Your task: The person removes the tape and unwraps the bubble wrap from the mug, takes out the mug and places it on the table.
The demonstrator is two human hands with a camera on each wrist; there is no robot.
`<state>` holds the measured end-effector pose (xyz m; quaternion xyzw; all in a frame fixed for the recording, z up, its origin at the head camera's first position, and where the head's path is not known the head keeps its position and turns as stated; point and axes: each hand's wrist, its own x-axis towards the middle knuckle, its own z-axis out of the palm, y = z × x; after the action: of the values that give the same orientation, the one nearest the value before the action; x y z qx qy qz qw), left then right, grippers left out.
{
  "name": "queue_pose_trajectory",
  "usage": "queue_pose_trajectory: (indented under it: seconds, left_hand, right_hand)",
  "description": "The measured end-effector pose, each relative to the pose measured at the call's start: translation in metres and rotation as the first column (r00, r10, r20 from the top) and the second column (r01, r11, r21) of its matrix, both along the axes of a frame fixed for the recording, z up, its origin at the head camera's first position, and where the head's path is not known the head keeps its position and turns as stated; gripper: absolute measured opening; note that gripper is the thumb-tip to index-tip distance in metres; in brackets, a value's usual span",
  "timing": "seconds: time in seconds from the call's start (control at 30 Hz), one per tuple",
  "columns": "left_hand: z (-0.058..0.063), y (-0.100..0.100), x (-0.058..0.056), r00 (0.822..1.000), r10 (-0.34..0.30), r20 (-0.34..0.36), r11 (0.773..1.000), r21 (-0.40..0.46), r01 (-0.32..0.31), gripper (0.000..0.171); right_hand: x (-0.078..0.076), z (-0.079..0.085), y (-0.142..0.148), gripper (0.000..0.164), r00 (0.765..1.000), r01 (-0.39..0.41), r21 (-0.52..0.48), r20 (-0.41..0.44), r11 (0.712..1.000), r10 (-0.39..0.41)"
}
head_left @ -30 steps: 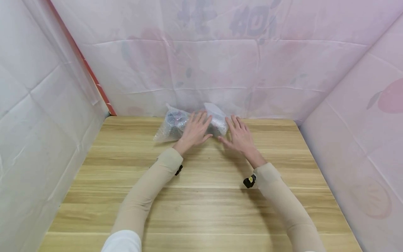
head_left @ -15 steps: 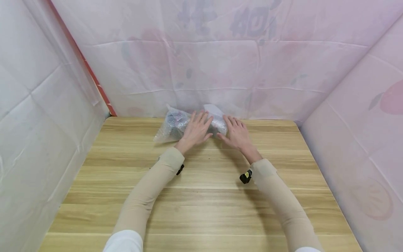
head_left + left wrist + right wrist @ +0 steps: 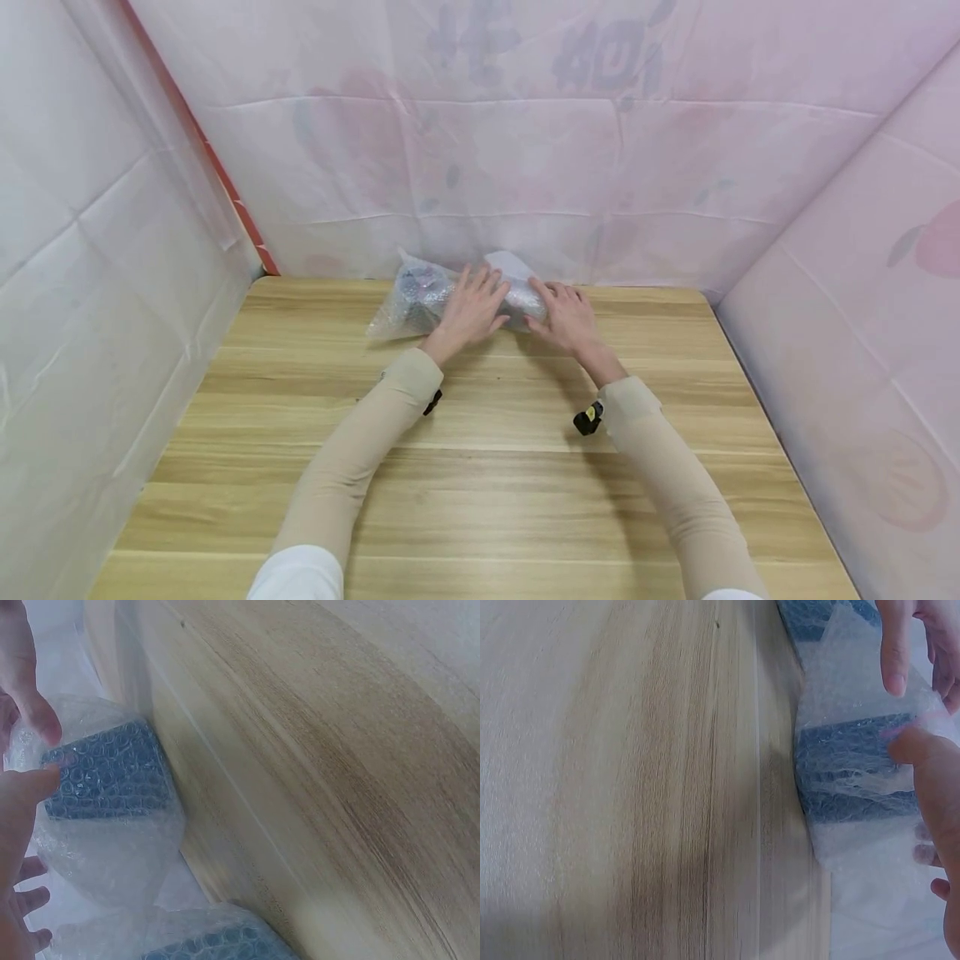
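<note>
Two bubble-wrapped packages lie side by side at the far edge of the table, a left one (image 3: 415, 293) and a right one (image 3: 522, 293). Dark blue, blocky contents show through the bubble wrap of the right package (image 3: 847, 769) in the right wrist view; their kind is obscured. My left hand (image 3: 471, 313) reaches over the middle, fingers spread, its thumb close by the right package. At that package's right end is my right hand (image 3: 567, 318), fingers extended along its top and thumb at its near side. Loose clear wrap sticks up between the hands.
The wood-grain table (image 3: 480, 500) stretches from the packages back toward the person. Pale printed cloth (image 3: 517, 158) hangs right behind its far edge, with more cloth along both sides. A small black device (image 3: 588, 418) is strapped at the right wrist.
My right hand has moved slightly left and onto the right package's end. My left hand has barely shifted, and the left package lies where it was.
</note>
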<state>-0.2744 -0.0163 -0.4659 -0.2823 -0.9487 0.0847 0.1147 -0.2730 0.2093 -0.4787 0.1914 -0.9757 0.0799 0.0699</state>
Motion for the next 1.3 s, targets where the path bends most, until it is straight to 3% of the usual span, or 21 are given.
queue_pose_trajectory:
  seconds: [0.5, 0.93, 1.3]
  left_hand:
    - [-0.002, 0.002, 0.003, 0.999, -0.017, -0.033, 1.0, 0.016, 0.018, 0.062]
    - [-0.003, 0.004, 0.008, 0.992, -0.056, -0.11, 0.998, 0.009, 0.057, 0.053]
    - [-0.003, 0.007, 0.013, 0.992, -0.05, -0.115, 0.998, 0.039, 0.055, 0.05]
  right_hand:
    - [0.0, -0.002, 0.007, 0.066, 0.999, -0.026, 0.022, -0.042, 0.999, 0.027]
    - [0.011, -0.002, 0.012, 0.063, 0.997, -0.044, 0.018, -0.055, 0.999, 0.045]
    - [0.017, -0.003, 0.015, 0.063, 0.995, -0.057, 0.029, -0.075, 0.998, 0.059]
